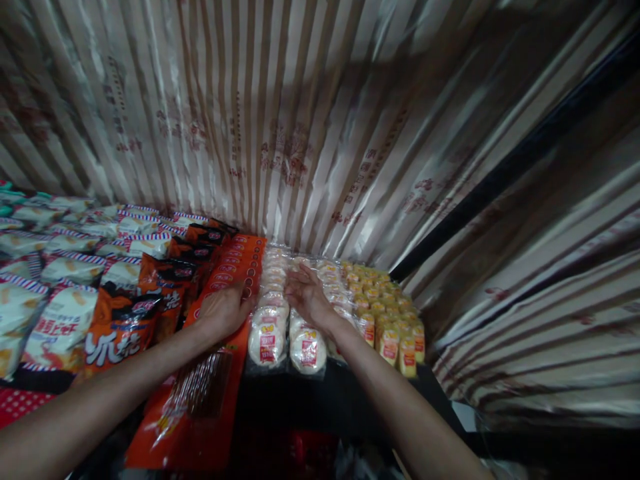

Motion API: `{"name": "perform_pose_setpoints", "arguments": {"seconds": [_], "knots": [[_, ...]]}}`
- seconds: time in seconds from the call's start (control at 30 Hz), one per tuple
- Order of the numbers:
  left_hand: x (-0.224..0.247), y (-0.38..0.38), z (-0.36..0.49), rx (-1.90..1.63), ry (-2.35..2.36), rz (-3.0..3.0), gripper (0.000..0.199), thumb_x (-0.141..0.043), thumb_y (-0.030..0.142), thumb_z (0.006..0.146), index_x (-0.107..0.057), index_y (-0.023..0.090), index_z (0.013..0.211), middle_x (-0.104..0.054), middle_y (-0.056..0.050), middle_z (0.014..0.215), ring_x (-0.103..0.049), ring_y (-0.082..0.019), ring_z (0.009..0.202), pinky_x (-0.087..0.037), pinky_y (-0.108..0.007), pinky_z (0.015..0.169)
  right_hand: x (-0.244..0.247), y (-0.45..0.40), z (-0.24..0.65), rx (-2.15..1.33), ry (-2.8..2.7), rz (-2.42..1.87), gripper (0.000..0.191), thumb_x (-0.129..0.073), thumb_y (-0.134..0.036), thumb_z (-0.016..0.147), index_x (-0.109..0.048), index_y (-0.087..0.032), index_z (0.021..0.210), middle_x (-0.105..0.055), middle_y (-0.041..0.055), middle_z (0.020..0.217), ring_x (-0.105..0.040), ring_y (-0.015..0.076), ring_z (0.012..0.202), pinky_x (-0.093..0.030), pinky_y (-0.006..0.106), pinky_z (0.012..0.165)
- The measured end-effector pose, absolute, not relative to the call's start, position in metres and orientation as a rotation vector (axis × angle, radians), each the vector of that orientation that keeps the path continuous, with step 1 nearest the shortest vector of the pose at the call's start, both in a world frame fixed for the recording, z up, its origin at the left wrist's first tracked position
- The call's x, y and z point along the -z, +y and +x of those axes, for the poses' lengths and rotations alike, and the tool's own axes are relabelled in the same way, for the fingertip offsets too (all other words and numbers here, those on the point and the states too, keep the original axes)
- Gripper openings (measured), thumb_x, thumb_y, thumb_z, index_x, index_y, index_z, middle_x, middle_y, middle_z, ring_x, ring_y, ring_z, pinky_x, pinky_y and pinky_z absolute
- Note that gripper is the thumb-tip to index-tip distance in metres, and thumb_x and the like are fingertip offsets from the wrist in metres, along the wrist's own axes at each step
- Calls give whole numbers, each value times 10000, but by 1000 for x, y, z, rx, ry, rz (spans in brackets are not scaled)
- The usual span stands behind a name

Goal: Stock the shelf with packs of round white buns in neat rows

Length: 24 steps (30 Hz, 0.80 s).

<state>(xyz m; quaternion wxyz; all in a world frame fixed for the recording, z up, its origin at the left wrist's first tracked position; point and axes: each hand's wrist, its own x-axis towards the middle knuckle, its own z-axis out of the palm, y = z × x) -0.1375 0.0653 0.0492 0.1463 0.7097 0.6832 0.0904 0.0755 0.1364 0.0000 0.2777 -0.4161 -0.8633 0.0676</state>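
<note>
My left hand (224,312) lies on the right side of a row of long red-orange snack packets (235,263), its fingers partly hidden from the camera. Close by stands a row of round white cakes in clear wrap (268,343) with red labels. Over the neighbouring row of white cakes (307,350) is my right hand (309,297), with its fingers stretched out and apart. Neither hand visibly grips anything. In front of the left forearm, a red packet with a clear window (203,387) shows dark brown sticks and hangs past the black shelf's edge.
Orange-and-black snack bags (123,327) and white snack bags (63,323) fill the left. Small yellow wrapped cakes (387,307) stand at the right on the black shelf (320,403). A striped plastic sheet (300,113) hangs behind, and a dark pole (500,187) slants across the right.
</note>
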Motion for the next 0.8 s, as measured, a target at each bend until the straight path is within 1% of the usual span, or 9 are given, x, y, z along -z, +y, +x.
{"name": "perform_pose_setpoints", "arguments": {"seconds": [0.1,0.17,0.3,0.43,0.57,0.67,0.8], "knots": [[-48,57,-138,-168,1932,2050,254,-390,360,872,-575,209,958,-678,-69,986,-637,-228,899,-433,-291,679,-5,132,76,-174,-2347,-1151,61,-604,-210,758,-659,-234,771,-680,48,1036,-434,214,1245,-220,484,1090],[-48,52,-136,-114,1900,2053,232,-400,341,868,-579,208,931,-677,-71,986,-634,-232,906,-428,-288,668,-10,128,75,-166,-2364,-1204,51,-625,-239,758,-669,-225,780,-642,62,1139,-371,234,1292,-223,500,1080],[-46,45,-129,-155,1845,2044,173,-445,255,838,-564,201,950,-677,-61,968,-630,-208,897,-412,-266,666,-22,116,72,-148,-2377,-1265,73,-615,-205,761,-678,-216,797,-587,72,1232,-289,256,1336,-255,504,1060],[-39,48,-126,-280,1824,2003,129,-460,199,813,-560,200,895,-674,-42,903,-622,-183,824,-385,-247,627,-29,98,72,-150,-2396,-1248,134,-587,-164,776,-685,-187,864,-545,89,1284,-229,284,1356,-257,504,1064],[-28,51,-126,-454,1769,1922,79,-481,145,783,-537,191,814,-646,-15,807,-591,-144,742,-372,-223,619,-31,85,76,-188,-2474,-1245,159,-591,-156,778,-694,-195,893,-517,90,1314,-199,297,1364,-245,526,1061],[-20,52,-125,-600,1711,1854,84,-476,118,775,-509,189,746,-612,9,741,-556,-117,685,-364,-206,606,-30,82,76,-199,-2490,-1251,174,-588,-169,781,-693,-202,917,-499,96,1330,-179,301,1370,-234,539,1056],[-17,53,-122,-725,1651,1801,88,-482,122,770,-491,189,713,-585,22,702,-538,-109,653,-358,-200,593,-27,84,73,-231,-2495,-1230,118,-611,-180,756,-694,-198,838,-484,95,1344,-160,304,1376,-220,539,1058]]}}
